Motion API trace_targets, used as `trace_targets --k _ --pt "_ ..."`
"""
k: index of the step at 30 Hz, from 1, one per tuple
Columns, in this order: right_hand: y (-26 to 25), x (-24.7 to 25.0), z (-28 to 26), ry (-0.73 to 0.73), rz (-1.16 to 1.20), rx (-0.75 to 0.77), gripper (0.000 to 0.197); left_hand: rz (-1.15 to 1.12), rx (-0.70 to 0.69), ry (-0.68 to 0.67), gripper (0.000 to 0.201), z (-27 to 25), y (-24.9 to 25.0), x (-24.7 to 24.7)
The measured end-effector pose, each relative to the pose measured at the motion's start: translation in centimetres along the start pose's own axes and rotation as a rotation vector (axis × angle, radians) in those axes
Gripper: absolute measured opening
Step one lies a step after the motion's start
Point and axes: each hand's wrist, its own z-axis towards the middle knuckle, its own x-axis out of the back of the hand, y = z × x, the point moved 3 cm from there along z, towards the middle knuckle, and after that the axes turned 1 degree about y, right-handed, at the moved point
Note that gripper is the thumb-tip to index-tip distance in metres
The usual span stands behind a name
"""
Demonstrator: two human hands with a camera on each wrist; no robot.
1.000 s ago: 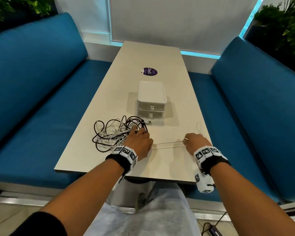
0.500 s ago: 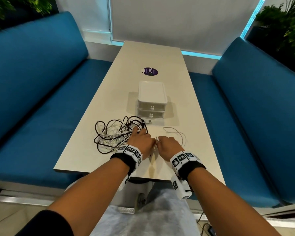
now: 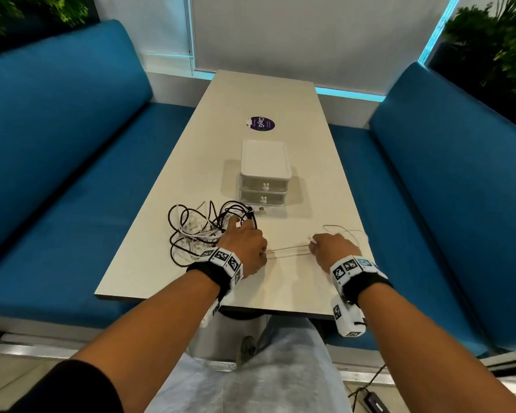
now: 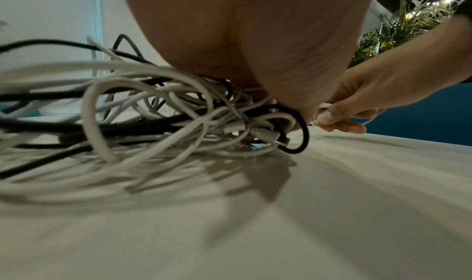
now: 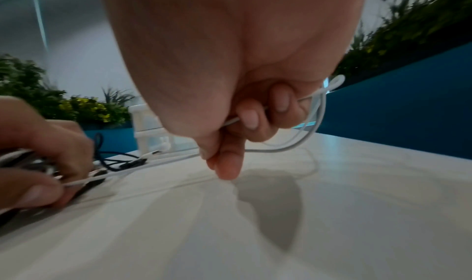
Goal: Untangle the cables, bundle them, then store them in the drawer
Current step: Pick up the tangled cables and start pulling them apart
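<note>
A tangle of black and white cables (image 3: 201, 231) lies on the near left of the beige table (image 3: 280, 87). My left hand (image 3: 245, 232) rests on its right side, fingers and thumb closed round the strands (image 5: 51, 163). One thin white cable (image 3: 286, 251) runs taut from that hand to my right hand (image 3: 329, 248), which grips it in a fist (image 5: 245, 127). The cable's free end loops on the table (image 3: 344, 231) beyond the right hand. The white two-drawer unit (image 3: 264, 174) stands just behind the tangle with both drawers closed.
A purple round sticker (image 3: 261, 124) lies flat behind the drawer unit. Blue benches (image 3: 57, 174) (image 3: 447, 189) flank the table, with plants (image 3: 495, 49) behind them. The table's near edge (image 3: 221, 305) is just under my wrists.
Half a second ago my right hand was beside the left hand. It has moved right again, drawing the white cable taut. The left hand has stayed on the tangle.
</note>
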Motion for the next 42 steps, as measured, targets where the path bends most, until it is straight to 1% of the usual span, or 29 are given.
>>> trace_targets --k 2,4,6,9,11,16,18,19,20,22,23,26,28,30,33,35,37,40,42 --pt "0.9 -0.4 0.1 -0.017 -0.002 -0.061 0.029 0.025 0.006 0.011 0.029 -0.1 0.1 0.0" --pt "0.6 -1.0 -0.1 -0.012 -0.004 -0.063 0.028 0.068 0.009 0.014 0.031 -0.1 0.4 0.0" --pt "-0.6 -1.6 -0.4 0.021 0.048 -0.001 0.030 0.089 0.014 0.004 0.031 0.0 0.7 0.0" --pt "-2.8 -1.9 -0.6 0.031 0.153 0.115 0.045 0.087 0.013 -0.033 0.028 0.2 0.8 -0.1" --pt "-3.9 -2.0 -0.6 0.020 0.182 0.152 0.054 0.084 0.005 -0.068 0.022 0.4 0.8 -0.1" --pt "-5.3 -1.8 -0.6 0.069 0.228 0.269 0.062 0.095 -0.012 -0.116 0.020 0.7 1.0 0.0" --pt "-5.6 -1.9 -0.6 0.096 0.258 0.286 0.064 0.099 -0.020 -0.135 0.020 0.8 1.0 0.0" --pt "-5.6 -1.8 -0.6 0.116 0.269 0.292 0.061 0.098 -0.020 -0.149 0.019 0.9 0.9 -0.1" --pt "-5.6 -1.8 -0.6 0.142 0.282 0.312 0.051 0.097 -0.021 -0.156 0.018 0.9 0.8 -0.1" --pt "-5.5 -1.9 -0.6 0.168 0.298 0.365 0.027 0.093 -0.029 -0.156 0.018 0.9 0.8 -0.2" --pt "-5.4 -1.9 -0.7 0.157 0.309 0.384 0.022 0.087 -0.036 -0.145 0.020 0.9 0.8 -0.3" --pt "-5.9 -2.1 -0.8 0.121 0.340 0.443 0.020 0.054 -0.060 -0.091 0.022 0.8 0.7 -0.5" --pt "-6.4 -2.3 -0.8 0.077 0.320 0.446 0.023 0.031 -0.069 -0.068 0.021 0.6 0.5 -0.5" --pt "-6.5 -2.7 -0.5 0.014 0.265 0.412 0.028 0.018 -0.074 -0.050 0.023 0.4 0.3 -0.4" --pt "-6.0 -2.7 -0.1 -0.037 0.216 0.363 0.028 -0.007 -0.075 -0.015 0.029 0.1 0.3 -0.2" --pt "-5.7 -1.9 0.1 -0.024 0.144 0.370 0.029 0.002 -0.074 0.022 0.034 0.0 0.2 -0.1" --pt "-5.4 -1.1 0.4 0.003 0.083 0.371 0.030 0.013 -0.073 0.047 0.034 -0.1 0.0 0.2" --pt "-3.7 -0.5 0.9 0.015 0.027 0.328 0.027 0.011 -0.057 0.012 0.029 0.0 -0.6 0.3" --pt "-1.2 -0.5 1.3 0.015 -0.020 0.255 0.024 0.028 -0.023 -0.015 0.025 -0.4 -1.6 0.2"
